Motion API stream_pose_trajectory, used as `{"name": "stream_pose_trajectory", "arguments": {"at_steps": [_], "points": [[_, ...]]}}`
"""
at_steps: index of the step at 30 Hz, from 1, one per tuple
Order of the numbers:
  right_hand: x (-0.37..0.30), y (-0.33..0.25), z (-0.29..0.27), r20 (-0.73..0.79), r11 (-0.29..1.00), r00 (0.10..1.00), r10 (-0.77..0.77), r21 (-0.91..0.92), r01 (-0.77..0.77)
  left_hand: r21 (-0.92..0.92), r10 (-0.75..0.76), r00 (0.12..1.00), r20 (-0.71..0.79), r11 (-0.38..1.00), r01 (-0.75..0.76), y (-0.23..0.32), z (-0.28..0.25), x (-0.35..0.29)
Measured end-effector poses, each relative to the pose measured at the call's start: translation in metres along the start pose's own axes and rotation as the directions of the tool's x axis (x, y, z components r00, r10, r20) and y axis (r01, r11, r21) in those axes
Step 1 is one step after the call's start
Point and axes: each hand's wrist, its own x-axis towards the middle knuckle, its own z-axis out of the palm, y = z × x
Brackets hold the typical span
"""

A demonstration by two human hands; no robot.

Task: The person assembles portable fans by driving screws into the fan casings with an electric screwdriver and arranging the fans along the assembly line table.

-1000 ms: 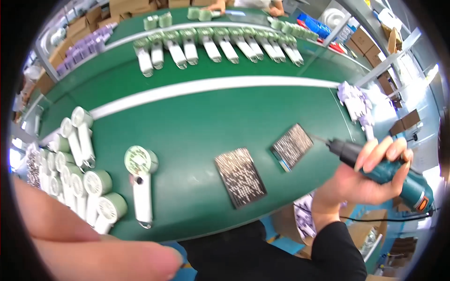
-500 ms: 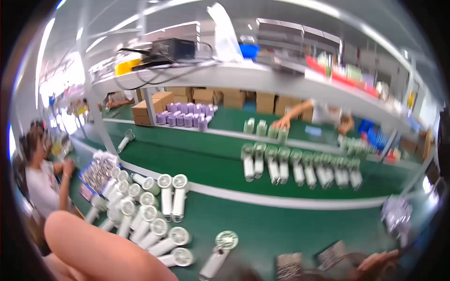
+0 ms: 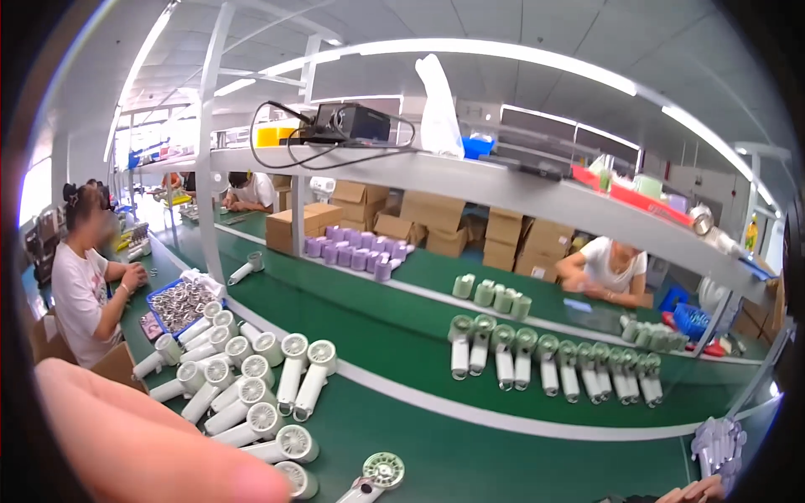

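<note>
A large out-of-focus finger of my left hand (image 3: 159,440) crosses the lower left, stretched out close to the camera. Nothing shows in its grasp, and the rest of the hand is out of the picture. Behind its tip lie several white handheld fans (image 3: 260,417) with round grilled heads, bunched on the green bench. A single fan (image 3: 383,471) with a pale green grille lies apart, cut off by the lower edge. My right hand does not appear; a small hand (image 3: 696,490) in the lower right corner seems to be someone else's, though its arm is hidden.
A blue tray (image 3: 180,303) of small metal parts sits beside the fans. Across the middle strip stands a row of green-headed fans (image 3: 549,369). Beyond are green housings (image 3: 495,295), purple housings (image 3: 356,251) and cartons (image 3: 432,220). A metal shelf (image 3: 503,180) spans overhead. Co-workers sit left and opposite.
The view has tilted upward and the scene sits lower and sharper. My left finger still fills the lower left. The person opposite has drawn a hand back from the green housings.
</note>
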Motion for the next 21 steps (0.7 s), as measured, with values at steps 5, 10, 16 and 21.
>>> {"name": "stream_pose_trajectory", "arguments": {"at_steps": [5,10,16,21], "points": [[-0.014,-0.003,0.051,-0.402,0.855,0.911,0.094,-0.436,-0.280,0.039,-0.114,0.974,0.195,0.993,0.108,0.005,-0.025,-0.015],[-0.025,-0.001,0.040,-0.490,0.863,0.825,0.280,-0.248,-0.440,0.043,-0.293,0.898,0.328,0.954,0.296,0.021,-0.036,-0.041],[-0.056,0.029,0.027,-0.477,0.900,0.857,0.196,-0.260,-0.350,0.156,-0.490,0.796,0.356,0.871,0.466,0.049,-0.061,-0.057],[-0.068,0.030,0.026,-0.516,0.861,0.833,0.199,-0.314,-0.400,0.315,-0.649,0.654,0.388,0.761,0.568,0.077,-0.092,-0.059]]}}
